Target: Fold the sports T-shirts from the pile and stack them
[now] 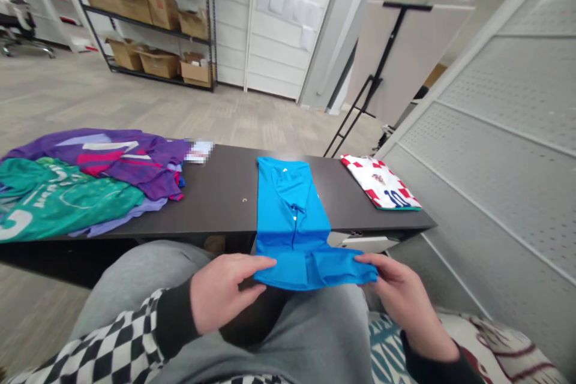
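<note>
**Head-camera view, looking forward and down over the lap; 12 o'clock is straight ahead.** A blue jersey [292, 222], folded lengthwise, lies at 12 o'clock, its far part flat on the dark counter [220, 198] and its near end bridging the counter edge to the lap. The left hand [225, 291] and right hand [400, 300] are partly closed, each gripping one end of a doubled-over band of the blue fabric between the fingers and thumb, and they stand well apart at about 7 and 5 o'clock. Grey trousers [288, 324] lie directly beneath the fabric. A purple jersey [108, 156] rests on a green jersey [63, 201] at 10 o'clock on the counter. A folded red-and-white checked jersey [380, 183] lies at 1 o'clock. A pixelated white item [200, 151], too obscured to identify, sits beside the purple jersey. A metal shelf [148, 18] with cardboard boxes stands at 11 o'clock beyond.
</note>
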A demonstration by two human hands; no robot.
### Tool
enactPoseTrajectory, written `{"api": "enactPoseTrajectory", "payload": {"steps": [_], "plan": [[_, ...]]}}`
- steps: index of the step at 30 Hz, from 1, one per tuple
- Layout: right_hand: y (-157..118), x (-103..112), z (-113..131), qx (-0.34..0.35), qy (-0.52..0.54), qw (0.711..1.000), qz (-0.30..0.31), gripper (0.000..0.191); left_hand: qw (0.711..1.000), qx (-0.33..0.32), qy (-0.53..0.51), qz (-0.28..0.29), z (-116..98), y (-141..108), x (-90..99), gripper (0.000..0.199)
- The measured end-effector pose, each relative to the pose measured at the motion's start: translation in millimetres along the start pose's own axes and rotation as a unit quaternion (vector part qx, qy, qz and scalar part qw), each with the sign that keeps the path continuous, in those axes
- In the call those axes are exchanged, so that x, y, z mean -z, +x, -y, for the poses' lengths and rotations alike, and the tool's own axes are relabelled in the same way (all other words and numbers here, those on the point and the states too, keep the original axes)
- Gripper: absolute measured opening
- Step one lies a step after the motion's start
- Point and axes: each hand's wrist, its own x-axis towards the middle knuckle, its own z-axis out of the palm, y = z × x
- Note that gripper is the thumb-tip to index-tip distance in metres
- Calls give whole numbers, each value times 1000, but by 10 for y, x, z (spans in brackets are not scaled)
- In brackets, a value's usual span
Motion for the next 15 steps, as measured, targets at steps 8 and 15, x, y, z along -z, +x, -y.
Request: {"api": "enactPoseTrajectory", "payload": {"steps": [8, 15], "plan": [[1241, 65, 100, 154, 57, 985, 53, 17, 970, -212, 114, 2, 102, 1139, 592, 25], [3080, -444, -474, 94, 84, 992, -3, 48, 976, -142, 140, -85, 746, 2892, 830, 21]]}}
